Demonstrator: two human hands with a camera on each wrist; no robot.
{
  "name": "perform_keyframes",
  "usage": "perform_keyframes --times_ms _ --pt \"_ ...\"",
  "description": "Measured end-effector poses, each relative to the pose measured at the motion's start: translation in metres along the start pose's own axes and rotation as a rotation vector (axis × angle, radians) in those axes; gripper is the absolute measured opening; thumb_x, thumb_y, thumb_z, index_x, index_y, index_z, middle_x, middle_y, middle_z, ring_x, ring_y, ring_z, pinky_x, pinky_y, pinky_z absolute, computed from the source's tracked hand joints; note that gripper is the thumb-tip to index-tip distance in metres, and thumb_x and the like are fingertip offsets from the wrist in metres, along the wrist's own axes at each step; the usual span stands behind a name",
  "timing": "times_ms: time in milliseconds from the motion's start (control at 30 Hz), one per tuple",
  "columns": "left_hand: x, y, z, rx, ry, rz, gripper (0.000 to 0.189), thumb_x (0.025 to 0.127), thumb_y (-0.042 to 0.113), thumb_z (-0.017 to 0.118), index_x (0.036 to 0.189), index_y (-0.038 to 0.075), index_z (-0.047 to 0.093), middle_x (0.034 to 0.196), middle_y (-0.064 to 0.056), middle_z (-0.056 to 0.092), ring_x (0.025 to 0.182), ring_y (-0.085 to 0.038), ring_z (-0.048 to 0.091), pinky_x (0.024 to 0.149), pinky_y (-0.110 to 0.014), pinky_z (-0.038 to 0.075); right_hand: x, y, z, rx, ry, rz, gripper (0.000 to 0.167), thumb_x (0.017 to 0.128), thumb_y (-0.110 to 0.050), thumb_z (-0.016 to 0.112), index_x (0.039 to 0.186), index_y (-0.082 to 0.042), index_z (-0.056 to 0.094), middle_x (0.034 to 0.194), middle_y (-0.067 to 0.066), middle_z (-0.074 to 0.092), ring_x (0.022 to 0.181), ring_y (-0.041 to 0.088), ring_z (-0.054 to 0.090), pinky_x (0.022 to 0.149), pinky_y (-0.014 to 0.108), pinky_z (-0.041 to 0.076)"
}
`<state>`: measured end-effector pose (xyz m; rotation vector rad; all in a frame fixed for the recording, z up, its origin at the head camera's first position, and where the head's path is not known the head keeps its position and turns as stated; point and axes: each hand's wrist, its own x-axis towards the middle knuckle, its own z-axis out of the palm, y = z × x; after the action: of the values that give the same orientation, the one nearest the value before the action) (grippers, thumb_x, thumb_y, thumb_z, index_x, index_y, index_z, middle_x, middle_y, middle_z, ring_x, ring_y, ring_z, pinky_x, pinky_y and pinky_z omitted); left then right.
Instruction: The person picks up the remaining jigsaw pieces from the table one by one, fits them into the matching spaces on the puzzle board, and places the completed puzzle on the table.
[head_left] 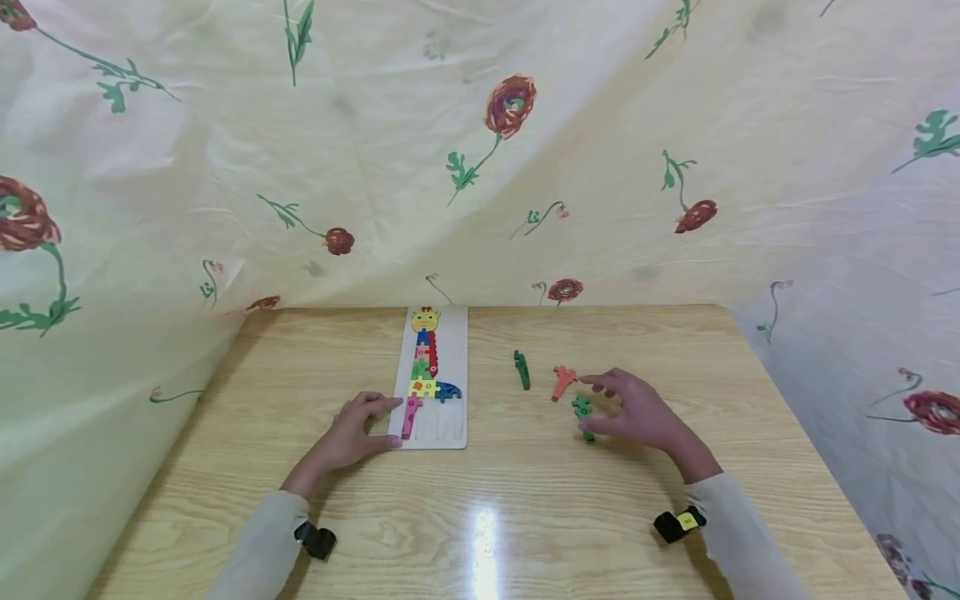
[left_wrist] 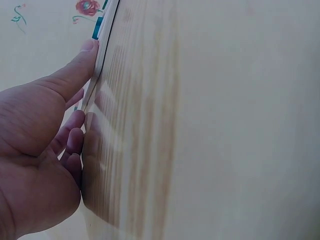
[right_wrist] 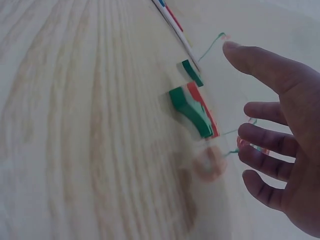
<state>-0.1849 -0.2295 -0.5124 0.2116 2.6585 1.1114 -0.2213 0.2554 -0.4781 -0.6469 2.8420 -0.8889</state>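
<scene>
A white giraffe puzzle board (head_left: pixel 453 354) lies at the table's middle in the head view, with colourful pieces fitted in it and bare leg slots at its lower right. At its left edge, my left hand (head_left: pixel 352 432) touches it with thumb and fingertips, beside a pink leg piece (head_left: pixel 410 418). My right hand (head_left: pixel 639 410) hovers with fingers spread over a green puzzle piece (head_left: pixel 582 407), its thumb close to that piece. In the right wrist view, the green piece stands apart from the fingers (right_wrist: pixel 267 137). The index fingertip is near a coral-red piece (head_left: pixel 564 381).
Between the board and the red piece lies a dark green piece (head_left: pixel 522 370). The wooden table (head_left: pixel 405 525) ends at a flowered cloth (head_left: pixel 390 167) at the back and sides. A small black device (head_left: pixel 678 523) sits on my right wrist.
</scene>
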Motion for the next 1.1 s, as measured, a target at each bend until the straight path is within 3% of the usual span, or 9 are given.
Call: perform_keyframes --times_ms 533,1100 --pt "0.001 0.003 0.0 0.002 -0.002 -0.025 0.066 0.087 0.034 0.083 0.147 0.026 0.058 0.149 -0.01 0.046 0.133 -0.032 0.038 0.11 -0.057 0.037 -0.009 0.017 0.007 -0.025 -0.073 -0.016 0.083 0.074 -0.055 0.088 0.139 -0.01 0.063 0.116 0.005 0.061 0.104 0.022 0.057 0.087 0.047 0.049" --pt "0.001 0.0 0.002 -0.007 0.013 -0.014 0.065 0.087 0.034 0.083 0.146 0.024 0.059 0.148 -0.011 0.046 0.133 -0.033 0.038 0.11 -0.058 0.036 -0.01 0.021 0.012 -0.059 -0.083 -0.029 0.082 0.073 -0.052 0.09 0.138 -0.011 0.063 0.115 0.002 0.058 0.1 0.017 0.052 0.084 0.041 0.047"
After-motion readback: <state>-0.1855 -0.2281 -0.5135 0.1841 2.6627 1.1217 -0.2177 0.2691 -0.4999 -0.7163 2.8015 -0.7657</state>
